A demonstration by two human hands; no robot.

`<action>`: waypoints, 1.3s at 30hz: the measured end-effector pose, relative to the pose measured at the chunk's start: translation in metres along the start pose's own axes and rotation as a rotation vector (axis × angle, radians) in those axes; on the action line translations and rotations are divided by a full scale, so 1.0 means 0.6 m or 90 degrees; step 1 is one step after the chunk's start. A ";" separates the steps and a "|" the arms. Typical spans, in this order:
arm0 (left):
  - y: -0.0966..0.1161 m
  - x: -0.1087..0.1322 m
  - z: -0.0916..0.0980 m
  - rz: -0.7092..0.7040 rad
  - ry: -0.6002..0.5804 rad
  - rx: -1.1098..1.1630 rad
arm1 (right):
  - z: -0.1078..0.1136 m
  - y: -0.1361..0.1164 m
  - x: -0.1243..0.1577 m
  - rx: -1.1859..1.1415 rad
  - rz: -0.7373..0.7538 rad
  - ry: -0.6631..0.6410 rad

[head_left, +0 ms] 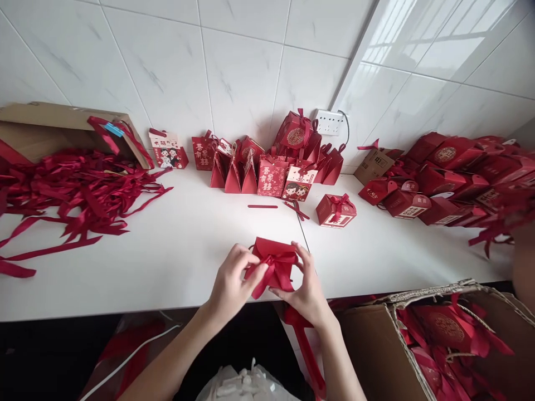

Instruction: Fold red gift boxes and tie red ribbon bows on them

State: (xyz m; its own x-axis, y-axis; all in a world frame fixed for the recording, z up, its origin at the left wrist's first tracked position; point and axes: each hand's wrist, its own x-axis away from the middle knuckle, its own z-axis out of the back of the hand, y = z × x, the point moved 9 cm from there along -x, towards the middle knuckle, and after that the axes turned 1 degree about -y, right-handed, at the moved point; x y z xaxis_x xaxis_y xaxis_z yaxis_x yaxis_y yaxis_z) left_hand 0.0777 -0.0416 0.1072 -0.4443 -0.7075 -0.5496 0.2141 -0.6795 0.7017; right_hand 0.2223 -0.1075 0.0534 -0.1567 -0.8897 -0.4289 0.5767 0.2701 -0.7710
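Note:
A small red gift box [270, 246] sits at the front edge of the white table, with a red satin ribbon [281, 269] tied in a bow across it. On the left side of the bow, my left hand [236, 278] pinches the ribbon between thumb and fingertips. My right hand [308, 287] grips the box from its right side, fingers at the top corner and thumb low by the ribbon's tails. Part of the box is hidden under the bow and fingers. Beyond it stands another red box [336, 210] with a bow on top.
Loose red ribbons [83, 189] spill from a cardboard box [62, 118] at left. Several red gift bags [272, 175] stand by the wall below a power strip [328, 122]. Red boxes [443, 178] are piled at right. An open carton [371, 345] holds more, lower right.

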 end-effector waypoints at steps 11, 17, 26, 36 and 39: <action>0.188 0.016 -0.034 -0.417 0.057 -0.041 | 0.142 -0.071 0.077 0.082 0.125 0.286; 0.069 -0.071 -0.114 -0.031 -0.081 -0.077 | 0.216 -0.020 0.164 -0.047 -0.110 0.467; -0.009 0.041 -0.389 -0.196 -0.475 -0.248 | 0.276 0.047 0.290 -0.494 -0.439 0.564; -0.030 0.049 -0.400 -0.247 -0.493 -0.295 | 0.520 0.031 0.509 0.524 -0.526 0.526; -0.032 0.048 -0.402 -0.244 -0.482 -0.269 | 0.566 0.094 0.554 0.572 -0.591 0.477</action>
State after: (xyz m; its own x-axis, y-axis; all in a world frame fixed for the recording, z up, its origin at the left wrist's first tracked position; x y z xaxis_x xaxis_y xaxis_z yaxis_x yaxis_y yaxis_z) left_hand 0.2705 -0.0958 -0.0312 -0.9641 -0.2081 -0.1652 0.1674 -0.9586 0.2304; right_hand 0.4748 -0.5130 0.0272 -0.9389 -0.1473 -0.3111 0.2884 -0.8300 -0.4773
